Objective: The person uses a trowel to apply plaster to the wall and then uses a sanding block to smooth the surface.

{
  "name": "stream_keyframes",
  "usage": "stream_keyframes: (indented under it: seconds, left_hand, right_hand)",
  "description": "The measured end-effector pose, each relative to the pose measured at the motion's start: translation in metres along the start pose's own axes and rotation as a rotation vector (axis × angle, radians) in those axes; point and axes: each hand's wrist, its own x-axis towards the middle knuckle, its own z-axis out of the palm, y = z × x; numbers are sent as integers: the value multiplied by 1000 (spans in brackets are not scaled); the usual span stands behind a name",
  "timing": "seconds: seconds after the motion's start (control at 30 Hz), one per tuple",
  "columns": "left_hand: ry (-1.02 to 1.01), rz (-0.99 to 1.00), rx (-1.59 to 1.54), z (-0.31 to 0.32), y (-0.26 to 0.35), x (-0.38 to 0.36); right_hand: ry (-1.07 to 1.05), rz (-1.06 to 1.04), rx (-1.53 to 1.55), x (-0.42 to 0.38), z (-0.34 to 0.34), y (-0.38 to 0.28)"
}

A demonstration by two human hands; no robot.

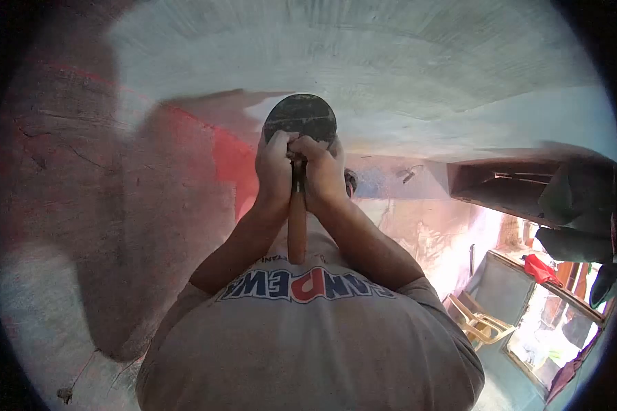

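Note:
Both hands are raised close together in front of my chest, at a tool with a brown wooden handle (297, 229) and a dark rounded plate (300, 116). My left hand (274, 168) is closed at the plate's lower left edge. On the other side, my right hand (324, 168) has its fingers bent over the plate's lower edge, beside the top of the handle. The handle hangs down between my wrists toward my shirt (308, 335). Fingers behind the plate are hidden.
A pale, streaked surface (391, 55) spans the top. A rough wall (164, 205) with a red patch (233, 164) is at left. On the right are a dark recessed shelf (500, 185), a yellowish chair (483, 325), red cloth (540, 269) and a bright opening.

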Motion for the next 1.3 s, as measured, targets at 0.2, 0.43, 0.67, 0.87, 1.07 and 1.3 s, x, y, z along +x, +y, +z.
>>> stream_keyframes:
  seconds: [0.2, 0.43, 0.67, 0.87, 1.07, 1.3]
  left_hand:
    - [-71, 34, 81, -23, -33, 37]
    - [-22, 11, 12, -22, -43, 35]
    - [-25, -60, 14, -19, -35, 28]
    - [-29, 240, 499, -5, -12, 2]
    - [0, 25, 69, -11, -28, 24]
    - [5, -21, -21, -11, -30, 25]
  right_hand:
    - [27, 11, -38, 25, -14, 18]
    - [24, 57, -91, 30, -27, 24]
    - [85, 56, -46, 27, -20, 22]
    - [49, -39, -176, 10, -12, 5]
    - [31, 35, -43, 26, -12, 10]
    - [84, 35, -110, 30, -18, 17]
